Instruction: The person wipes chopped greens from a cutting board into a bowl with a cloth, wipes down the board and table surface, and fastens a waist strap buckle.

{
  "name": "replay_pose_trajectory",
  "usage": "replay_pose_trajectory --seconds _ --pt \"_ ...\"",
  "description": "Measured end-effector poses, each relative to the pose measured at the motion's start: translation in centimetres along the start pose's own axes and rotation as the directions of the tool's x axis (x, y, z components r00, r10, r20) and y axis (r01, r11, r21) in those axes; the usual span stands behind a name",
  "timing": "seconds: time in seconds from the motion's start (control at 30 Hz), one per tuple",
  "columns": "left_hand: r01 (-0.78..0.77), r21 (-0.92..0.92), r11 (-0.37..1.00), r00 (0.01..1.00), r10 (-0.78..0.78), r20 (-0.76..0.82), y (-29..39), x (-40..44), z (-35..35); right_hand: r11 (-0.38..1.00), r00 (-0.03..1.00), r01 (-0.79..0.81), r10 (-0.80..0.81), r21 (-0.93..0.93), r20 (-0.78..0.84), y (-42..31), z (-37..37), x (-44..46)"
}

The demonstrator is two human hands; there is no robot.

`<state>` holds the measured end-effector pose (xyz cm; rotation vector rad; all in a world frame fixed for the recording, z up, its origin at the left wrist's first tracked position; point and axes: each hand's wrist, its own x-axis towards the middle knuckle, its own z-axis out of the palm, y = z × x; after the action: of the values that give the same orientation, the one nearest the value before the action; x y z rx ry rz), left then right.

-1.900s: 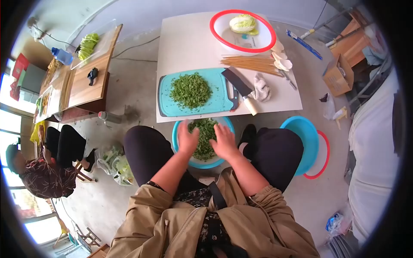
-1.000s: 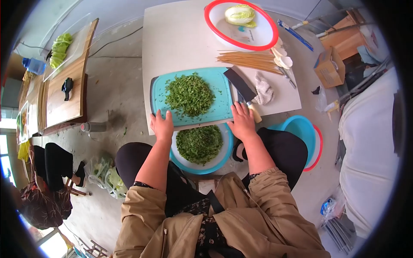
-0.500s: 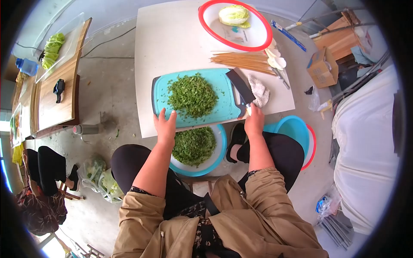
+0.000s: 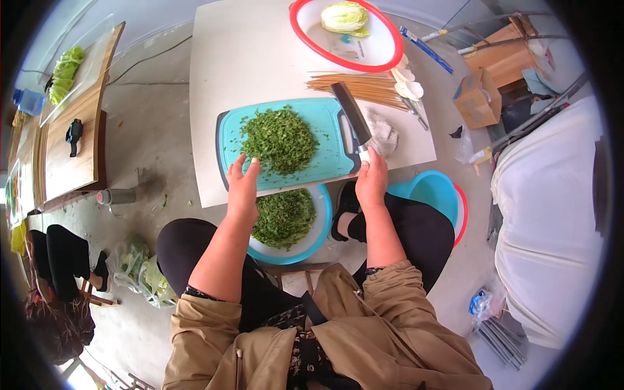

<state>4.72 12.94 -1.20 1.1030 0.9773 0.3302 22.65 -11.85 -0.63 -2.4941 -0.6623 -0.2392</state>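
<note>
A heap of chopped leafy greens (image 4: 279, 140) lies on a turquoise cutting board (image 4: 331, 153) near the table's front edge. My right hand (image 4: 372, 181) is wrapped round the handle of a cleaver (image 4: 351, 116), whose dark blade stands over the board's right end, pointing away from me. At the board's front left, my left hand (image 4: 241, 190) has its thumb and fingers apart, close to the lower left of the heap; contact with the board is unclear. Below the table edge, a blue-rimmed basin (image 4: 327, 224) holds more chopped greens (image 4: 284, 218).
A red-rimmed basin (image 4: 303, 40) with a napa cabbage (image 4: 345, 19) stands at the table's back. Wooden skewers (image 4: 364, 90), a crumpled cloth (image 4: 382, 132) and white pieces (image 4: 408, 90) lie right of the board. A turquoise tub (image 4: 434, 195) sits by my right knee. Another person's legs (image 4: 67, 260) show at left.
The cleaver's blade has turned more edge-on and seems lifted from the board. My left hand's fingers have shifted slightly toward the greens. The whole view has moved a little.
</note>
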Motion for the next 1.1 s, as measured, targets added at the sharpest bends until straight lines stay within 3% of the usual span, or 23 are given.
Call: replay_pose_trajectory --seconds 0.13,0.2,0.27,0.37,0.47,0.5,0.57,0.7,0.77,0.8,0.87,0.9,1.0,1.07,1.1 --pt "-0.004 -0.039 0.999 1.000 0.005 0.027 1.6 -1.2 0.3 0.999 0.986 -0.022 0.029 0.040 -0.164 2.1 -0.9 0.2" --pt "-0.005 -0.004 1.000 1.000 0.005 0.015 2.4 -1.7 0.2 0.965 0.946 -0.230 0.252 0.123 -0.206 4.4 -1.0 0.1" --pt "0.004 0.008 1.000 1.000 -0.004 0.015 3.5 -2.3 0.2 0.956 0.923 -0.273 0.291 0.103 -0.253 6.6 -1.0 -0.1" --pt "0.002 -0.056 0.998 1.000 -0.001 0.031 3.7 -2.1 0.1 0.886 0.836 -0.462 0.450 0.040 -0.313 10.9 0.7 -1.3" --pt "0.029 -0.087 0.996 0.999 -0.025 0.047 3.9 -2.2 0.2 0.802 0.797 -0.592 0.566 -0.083 -0.210 10.7 0.0 -1.4" --pt "0.031 -0.104 0.994 0.998 -0.026 0.050 3.5 -2.0 0.2 0.801 0.796 -0.593 0.567 -0.086 -0.211 11.2 0.2 -1.4" --pt "0.035 -0.117 0.993 0.998 -0.029 0.054 3.4 -1.9 0.1 0.876 0.878 -0.460 0.424 -0.146 -0.223 12.1 0.5 -1.2" --pt "0.071 -0.083 0.994 0.997 -0.069 0.031 4.6 -2.5 0.1 0.825 0.840 -0.542 0.533 -0.158 -0.099 12.1 -0.1 1.2" --pt "0.072 -0.080 0.994 0.997 -0.070 0.022 5.0 -2.5 0.1 0.894 0.911 -0.390 0.341 -0.221 -0.230 10.7 -0.1 2.8" --pt "0.076 -0.082 0.994 0.997 -0.075 0.023 5.3 -2.7 0.2 0.894 0.912 -0.390 0.344 -0.218 -0.223 10.1 0.1 3.9" --pt "0.091 -0.079 0.993 0.996 -0.090 0.016 4.9 -2.7 0.1 0.991 0.977 -0.057 0.029 -0.125 -0.212 8.9 0.8 5.7" --pt "0.066 -0.078 0.995 0.998 -0.063 0.031 4.4 -2.5 0.0 0.991 0.979 -0.061 0.035 -0.121 -0.202 8.0 0.9 6.1" --pt "0.056 -0.077 0.995 0.998 -0.053 0.042 4.6 -2.6 0.0 0.995 0.997 0.028 -0.035 -0.094 -0.073 6.8 1.4 6.8" --pt "0.046 -0.089 0.995 0.998 -0.042 0.050 4.3 -2.5 -0.2 0.985 0.978 -0.012 0.047 -0.171 0.204 8.9 1.7 7.2" --pt "0.049 -0.091 0.995 0.998 -0.045 0.049 4.3 -2.4 -0.2 0.997 0.971 -0.077 0.080 -0.024 0.226 9.0 1.1 8.3"
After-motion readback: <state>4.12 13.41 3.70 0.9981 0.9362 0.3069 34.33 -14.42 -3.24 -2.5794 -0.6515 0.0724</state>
